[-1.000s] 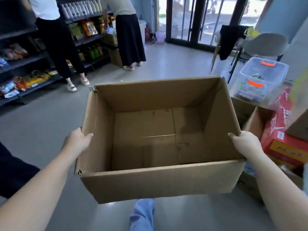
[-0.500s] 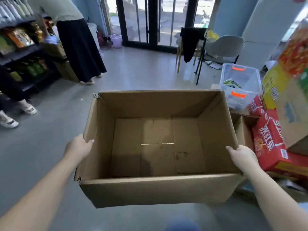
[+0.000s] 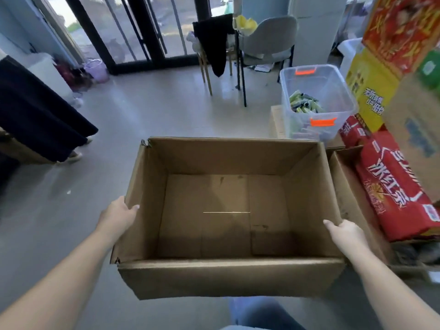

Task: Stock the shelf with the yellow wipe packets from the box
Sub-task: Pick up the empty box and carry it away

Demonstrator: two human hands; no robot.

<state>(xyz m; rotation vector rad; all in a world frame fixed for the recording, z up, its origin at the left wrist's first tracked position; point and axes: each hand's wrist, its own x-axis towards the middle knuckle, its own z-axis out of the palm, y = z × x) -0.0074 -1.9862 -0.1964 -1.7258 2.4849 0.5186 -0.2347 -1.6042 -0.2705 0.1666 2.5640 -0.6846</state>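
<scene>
Now you hold the cardboard box (image 3: pixel 228 279) in front of you with both hands, above the grey floor (image 3: pixel 152 115). Your left hand (image 3: pixel 117 216) grips the left wall of the box near its top edge; the thumb tip lies over the rim on the inner side, and the other fingers are hidden behind the wall. Your right hand (image 3: pixel 346 235) grips the right wall in the same way, with the thumb over the rim and the fingers outside, out of sight. The box is open at the top and you can see its bare bottom flaps. No yellow wipe packets show inside it, and no shelf is in view.

To the right of the box, just beside it, stands another open carton (image 3: pixel 352 194), and red printed cases (image 3: pixel 392 186) lean against it. Behind them a yellow case (image 3: pixel 371 91) is stacked under more red ones. A clear plastic bin (image 3: pixel 314 101) with orange latches stands beyond the box and has small green items inside. Farther back there is a chair (image 3: pixel 269 41) with a black cloth (image 3: pixel 214 41) hanging next to it, in front of the glass doors (image 3: pixel 142 27). At the left edge you see the dark skirt (image 3: pixel 35 110) of another person.
</scene>
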